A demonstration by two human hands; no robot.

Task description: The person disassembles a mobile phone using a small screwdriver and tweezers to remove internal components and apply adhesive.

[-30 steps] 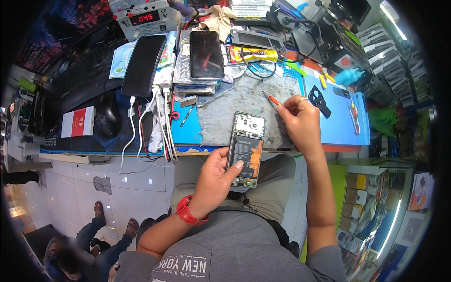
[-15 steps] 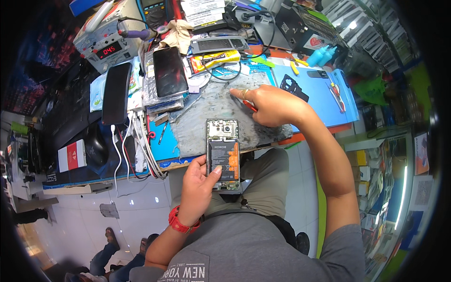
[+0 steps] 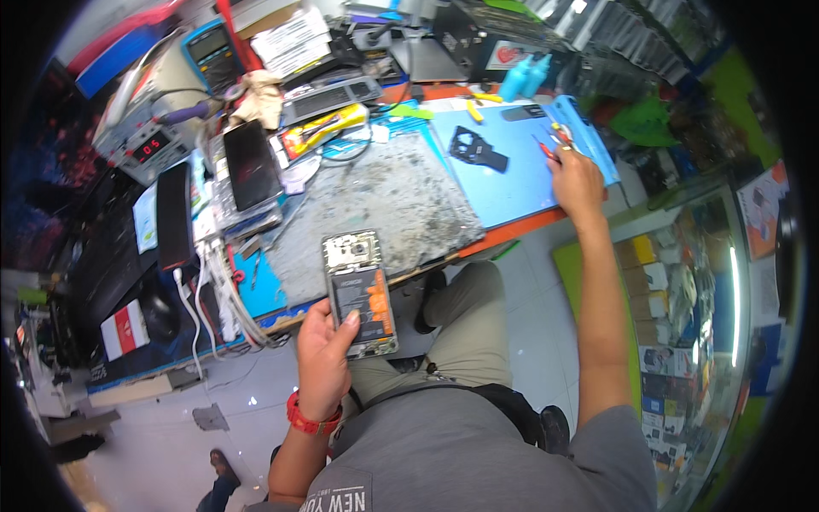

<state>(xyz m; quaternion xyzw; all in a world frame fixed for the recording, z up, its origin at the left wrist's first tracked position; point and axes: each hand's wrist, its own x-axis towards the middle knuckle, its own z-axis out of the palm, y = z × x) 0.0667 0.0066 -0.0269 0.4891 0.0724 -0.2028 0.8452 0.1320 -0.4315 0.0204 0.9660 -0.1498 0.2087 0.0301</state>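
Note:
My left hand (image 3: 327, 346) is closed round the lower left side of an opened smartphone (image 3: 343, 294), its thumb lying on the black battery. The phone is held over my lap at the bench's front edge, its bare circuitry showing at the top and an orange flex strip along the right. At the right side of the blue mat (image 3: 512, 192), my right hand (image 3: 577, 181) has its fingers bent round a slim red-handled tool (image 3: 547, 151). A second small tool (image 3: 560, 132), yellow and red, lies right by these fingers, which partly hide both.
A stained grey work mat (image 3: 384, 196) covers the middle of the bench. A black phone inner cover (image 3: 478, 151) lies on the blue mat. Two phones (image 3: 252, 166) and white cables (image 3: 223, 294) crowd the left; light-blue bottles (image 3: 522, 78) stand behind. A glass display case (image 3: 682, 341) is at right.
My right hand has moved from over the grey mat to the small tools at the right of the blue mat. My left hand still holds the phone. The whole view has turned and shifted.

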